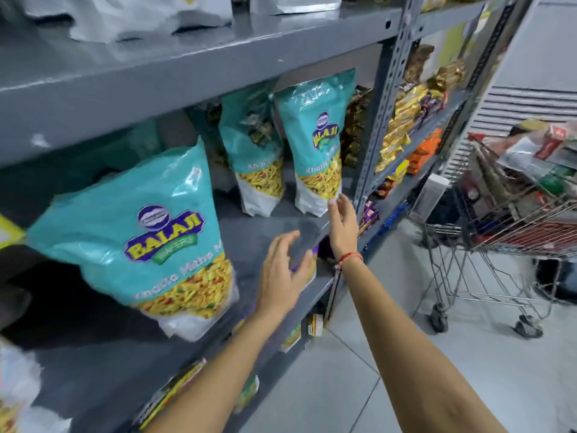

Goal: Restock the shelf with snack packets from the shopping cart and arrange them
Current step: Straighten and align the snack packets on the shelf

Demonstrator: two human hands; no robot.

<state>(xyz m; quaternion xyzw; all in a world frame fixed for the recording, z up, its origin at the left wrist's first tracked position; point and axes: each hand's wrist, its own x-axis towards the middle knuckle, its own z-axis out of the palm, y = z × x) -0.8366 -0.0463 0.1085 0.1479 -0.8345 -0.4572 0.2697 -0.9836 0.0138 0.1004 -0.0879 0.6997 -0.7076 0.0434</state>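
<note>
Three teal Balaji snack packets stand on the grey middle shelf (271, 232). The nearest packet (146, 242) leans at the left. A second packet (253, 151) stands further back. The third packet (315, 145) is at the right end. My right hand (343, 226) is open, its fingertips touching the bottom right corner of the third packet. My left hand (281, 276) hovers open over the bare shelf between the packets, holding nothing. The shopping cart (512, 220) stands on the right, piled with several packets.
An upper shelf (187, 67) overhangs the packets, with white bags on it. A perforated upright post (381, 104) borders the bay. Beyond it, shelves hold gold, purple and orange packets (406, 120). Lower shelves hold small boxes (315, 325). The tiled floor (390, 354) lies between shelf and cart.
</note>
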